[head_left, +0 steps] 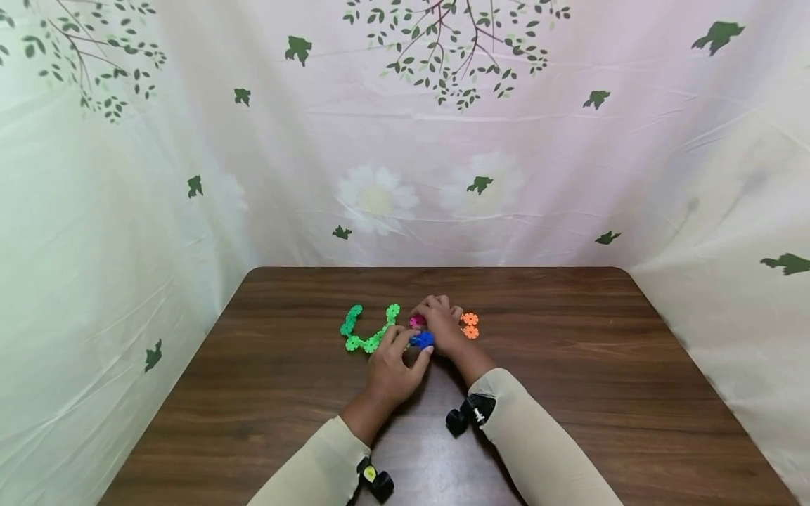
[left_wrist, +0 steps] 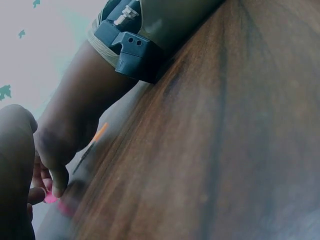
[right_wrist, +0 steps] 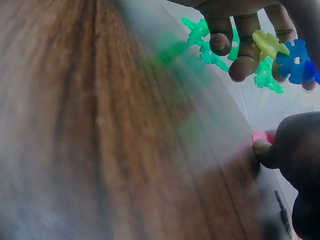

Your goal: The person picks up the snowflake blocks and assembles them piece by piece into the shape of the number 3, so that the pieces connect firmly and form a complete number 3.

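Note:
My left hand [head_left: 387, 369] holds blue snowflake-shaped interlocking discs [head_left: 424, 340] between thumb and fingers, just above the table. In the right wrist view a yellow disc [right_wrist: 270, 44] joins a lighter blue disc [right_wrist: 289, 66] in front of the left fingers. My right hand [head_left: 441, 325] pinches a pink disc [head_left: 415, 321] close to the tabletop, just beyond the blue pieces. A curved chain of green discs [head_left: 354, 343] lies to the left, partly behind the left hand. Orange discs [head_left: 470, 320] show right of the right hand, which partly hides them.
The brown wooden table [head_left: 569, 379] spreads out on both sides and toward me. A printed curtain [head_left: 430, 140] hangs behind it and along both sides. Each sleeve carries a black wrist device [head_left: 477, 407].

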Motion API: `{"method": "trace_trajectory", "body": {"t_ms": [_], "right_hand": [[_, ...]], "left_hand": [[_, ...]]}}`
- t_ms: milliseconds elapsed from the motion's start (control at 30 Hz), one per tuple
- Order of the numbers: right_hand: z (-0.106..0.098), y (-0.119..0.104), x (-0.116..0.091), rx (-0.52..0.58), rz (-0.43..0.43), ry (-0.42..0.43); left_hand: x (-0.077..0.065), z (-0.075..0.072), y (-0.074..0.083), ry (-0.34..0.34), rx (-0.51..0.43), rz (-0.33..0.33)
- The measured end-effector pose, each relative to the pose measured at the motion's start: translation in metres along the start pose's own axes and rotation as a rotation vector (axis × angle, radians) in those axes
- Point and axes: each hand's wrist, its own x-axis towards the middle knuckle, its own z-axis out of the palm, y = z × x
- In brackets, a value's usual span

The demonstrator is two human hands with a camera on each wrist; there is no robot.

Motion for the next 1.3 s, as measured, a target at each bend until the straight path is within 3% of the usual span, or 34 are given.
{"method": "trace_trajectory", "body": {"t_ms": [333, 667, 833, 933, 1300], "right_hand": [[-0.004, 0.003, -0.013, 0.056, -0.024, 0.085], [-0.010, 0.009, -0.032, 0.184, -0.103, 0.342], [-0.014, 0.011, -0.042, 0.283, -0.125, 0.427], [-0.016, 0.011, -0.047, 0.347, -0.150, 0.439], [-0.018, 0.010, -0.060, 0.523, -0.191, 0.357]], "left_hand": [[-0.002, 0.001, 0.000, -0.010, -0.005, 0.012], [-0.001, 0.002, 0.000, -0.002, 0.001, 0.010], [-0.001, 0.003, -0.001, -0.002, 0.003, 0.012], [-0.001, 0.003, -0.002, -0.006, 0.006, 0.018], [0.000, -0.001, 0.000, -0.034, 0.000, 0.018]]}}
